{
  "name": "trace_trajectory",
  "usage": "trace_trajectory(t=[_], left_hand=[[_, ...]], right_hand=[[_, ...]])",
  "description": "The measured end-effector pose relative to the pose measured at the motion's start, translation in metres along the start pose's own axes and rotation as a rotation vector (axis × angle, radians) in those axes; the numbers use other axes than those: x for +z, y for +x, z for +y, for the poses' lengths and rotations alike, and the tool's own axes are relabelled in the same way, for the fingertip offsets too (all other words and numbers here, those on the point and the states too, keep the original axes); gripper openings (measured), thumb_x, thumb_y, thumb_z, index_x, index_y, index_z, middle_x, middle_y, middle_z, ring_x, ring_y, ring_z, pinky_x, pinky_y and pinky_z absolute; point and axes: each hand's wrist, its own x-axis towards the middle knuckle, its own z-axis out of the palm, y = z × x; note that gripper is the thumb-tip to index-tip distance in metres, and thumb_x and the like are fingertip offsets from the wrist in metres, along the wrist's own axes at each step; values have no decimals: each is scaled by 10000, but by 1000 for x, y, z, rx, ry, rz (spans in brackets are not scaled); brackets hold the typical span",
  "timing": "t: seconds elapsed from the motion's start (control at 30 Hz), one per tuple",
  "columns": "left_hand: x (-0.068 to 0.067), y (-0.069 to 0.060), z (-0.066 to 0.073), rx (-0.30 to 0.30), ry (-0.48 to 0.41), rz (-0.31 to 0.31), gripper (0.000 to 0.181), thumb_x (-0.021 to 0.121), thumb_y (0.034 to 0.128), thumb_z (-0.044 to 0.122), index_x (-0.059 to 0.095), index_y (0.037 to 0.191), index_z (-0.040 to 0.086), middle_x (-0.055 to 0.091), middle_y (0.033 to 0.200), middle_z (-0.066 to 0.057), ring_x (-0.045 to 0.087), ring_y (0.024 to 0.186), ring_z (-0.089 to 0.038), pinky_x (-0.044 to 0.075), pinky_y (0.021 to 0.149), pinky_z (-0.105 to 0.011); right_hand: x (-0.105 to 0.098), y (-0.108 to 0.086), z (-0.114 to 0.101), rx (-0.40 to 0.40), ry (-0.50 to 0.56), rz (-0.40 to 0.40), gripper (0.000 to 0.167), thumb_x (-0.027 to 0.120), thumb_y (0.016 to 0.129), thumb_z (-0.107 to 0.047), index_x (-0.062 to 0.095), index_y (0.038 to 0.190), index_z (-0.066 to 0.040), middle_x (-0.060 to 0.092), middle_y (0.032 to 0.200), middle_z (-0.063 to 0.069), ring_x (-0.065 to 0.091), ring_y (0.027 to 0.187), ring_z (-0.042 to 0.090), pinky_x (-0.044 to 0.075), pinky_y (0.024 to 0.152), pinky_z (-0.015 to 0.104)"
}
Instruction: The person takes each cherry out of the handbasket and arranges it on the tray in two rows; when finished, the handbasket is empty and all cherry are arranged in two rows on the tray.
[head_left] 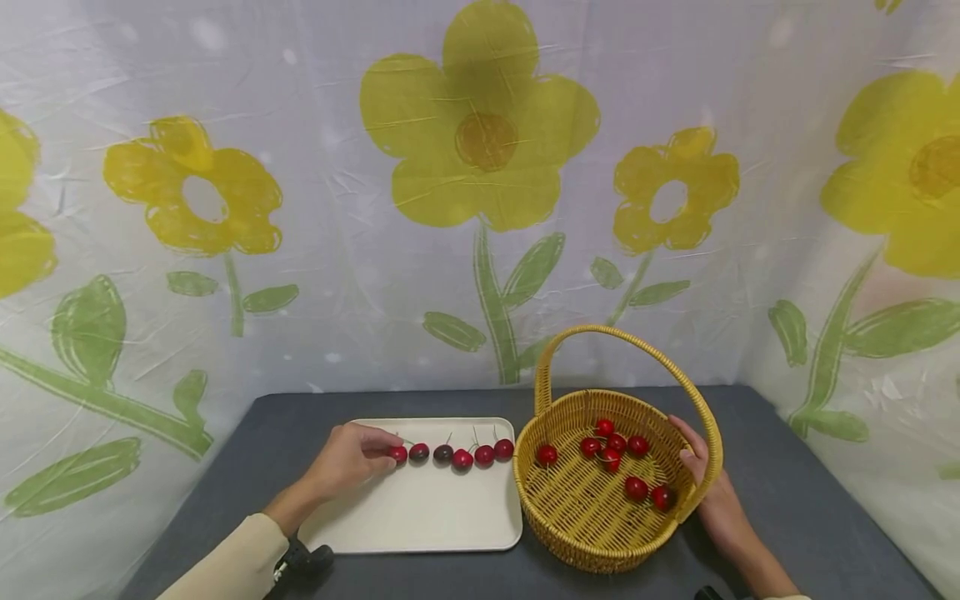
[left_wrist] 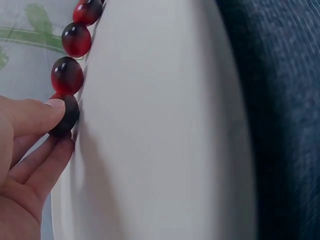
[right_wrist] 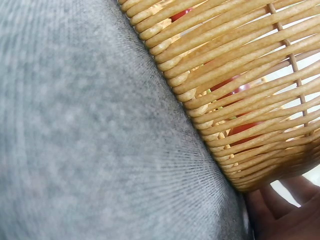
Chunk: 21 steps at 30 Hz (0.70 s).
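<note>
My left hand [head_left: 351,461] pinches a dark red cherry [head_left: 398,455] between thumb and fingers at the left end of a row of cherries. The row runs along the far part of a white rectangular tray [head_left: 435,525]. Up close in the left wrist view, the thumb lies on that cherry [left_wrist: 68,119], which touches its neighbour [left_wrist: 67,75]. On the right, my right hand [head_left: 720,500] grips the side of a yellow wicker basket [head_left: 577,546], with fingers over the rim. Several cherries [head_left: 613,442] lie loose inside the basket. Its wall [right_wrist: 240,75] partly hides them in the right wrist view.
The basket's tall arched handle [head_left: 622,333] rises above its rim. Tray and basket stand side by side on a dark grey cloth-covered table [head_left: 225,467]. Behind hangs a white curtain [head_left: 337,292] with yellow flowers. A black wrist device [head_left: 307,560] sits near the tray's front left corner.
</note>
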Motion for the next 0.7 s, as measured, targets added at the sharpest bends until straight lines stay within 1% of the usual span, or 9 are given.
trace_trajectory(t=[0.1, 0.23, 0.33, 0.4, 0.43, 0.5, 0.57, 0.63, 0.7], left_hand=[[1, 0, 2, 12, 11, 6, 270, 878, 879, -13, 850, 1143, 35, 850, 1062, -79, 828, 975, -185, 655, 849, -250], [-3, -3, 5, 41, 48, 11, 322, 891, 876, 11, 836, 1192, 21, 841, 1130, -118, 825, 1029, -249, 668, 907, -368], [-9, -9, 9, 11, 67, 40, 364, 895, 894, 64, 817, 1248, 27, 824, 1210, -137, 805, 1113, -331, 656, 959, -443], [-12, -12, 13, -8, 66, 79, 389, 890, 912, 100, 804, 1288, 46, 812, 1257, -139, 787, 1162, -370, 651, 973, -450], [-11, -12, 17, -7, 58, 100, 398, 885, 922, 113, 797, 1305, 52, 806, 1274, -141, 781, 1174, -384, 650, 976, -444], [-9, -12, 29, -5, -3, 127, 412, 877, 937, 129, 786, 1335, 80, 799, 1299, -130, 770, 1205, -387, 651, 981, -397], [-4, -10, 46, 19, -129, 114, 435, 863, 952, 125, 763, 1374, 87, 785, 1331, -133, 757, 1237, -386, 644, 988, -340], [4, -7, 67, 48, -297, 55, 450, 839, 975, 118, 734, 1409, 67, 763, 1371, -156, 741, 1270, -381, 634, 993, -299], [13, -5, 89, 73, -455, -24, 472, 817, 994, 110, 698, 1445, 40, 736, 1413, -184, 720, 1305, -379, 623, 1003, -274]], right_hand=[[1, 0, -1, -2, 5, -2, 559, 301, 1221, -341, 231, 1761, -216, 378, 1698, 204, 525, 1313, -121, 494, 982, 110], [3, -1, 0, 4, 4, -5, 558, 297, 1221, -350, 231, 1762, -226, 375, 1701, 207, 525, 1314, -121, 492, 986, 107], [3, -1, 0, 7, -2, -11, 559, 298, 1221, -361, 232, 1762, -237, 367, 1704, 210, 520, 1318, -123, 485, 986, 102], [3, -1, -1, 8, 5, -14, 559, 296, 1220, -360, 230, 1762, -242, 352, 1709, 205, 509, 1330, -118, 479, 993, 100], [2, -1, -1, 7, 6, -14, 560, 293, 1220, -362, 227, 1763, -241, 346, 1711, 204, 501, 1338, -116, 475, 995, 96], [1, -1, -1, 3, -4, -9, 559, 291, 1221, -365, 230, 1762, -240, 338, 1715, 198, 479, 1349, -122, 457, 996, 81], [0, -1, -2, -2, -11, -3, 558, 288, 1221, -364, 233, 1762, -238, 330, 1722, 189, 459, 1356, -130, 441, 1000, 69], [0, -2, -2, -9, -21, 0, 559, 292, 1221, -363, 238, 1761, -229, 335, 1723, 179, 451, 1352, -146, 426, 995, 57], [1, -2, -1, -17, -9, -3, 556, 299, 1221, -341, 245, 1759, -212, 355, 1710, 152, 468, 1351, -139, 437, 1000, 64]])
